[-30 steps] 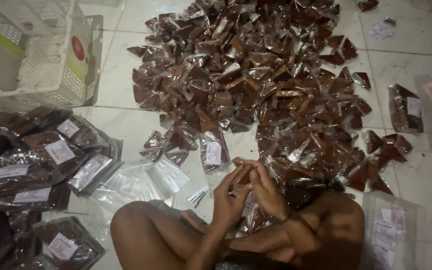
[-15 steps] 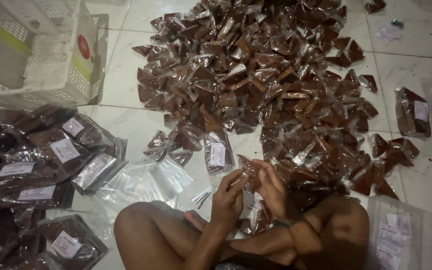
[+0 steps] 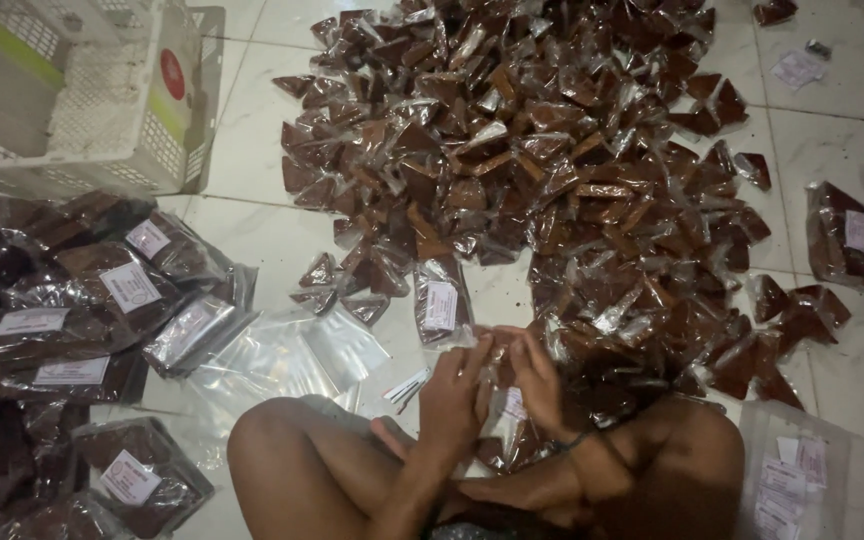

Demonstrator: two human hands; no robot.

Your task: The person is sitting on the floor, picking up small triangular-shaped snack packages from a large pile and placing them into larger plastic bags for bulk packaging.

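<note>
Low in the frame's centre, both hands, left hand (image 3: 455, 395) and right hand (image 3: 540, 382), are together, pinching one small clear packet (image 3: 497, 350). A heap of brown packets (image 3: 552, 170) fills the floor (image 3: 252, 215) above.

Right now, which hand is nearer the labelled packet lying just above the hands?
Left. The left hand sits directly below the labelled packet, fingertips close under its lower edge. The right hand is further to the packet's right, beside the loose pile.

Both hands (image 3: 497, 385) pinch a clear pouch (image 3: 502, 400) (brown wedges inside).
</note>
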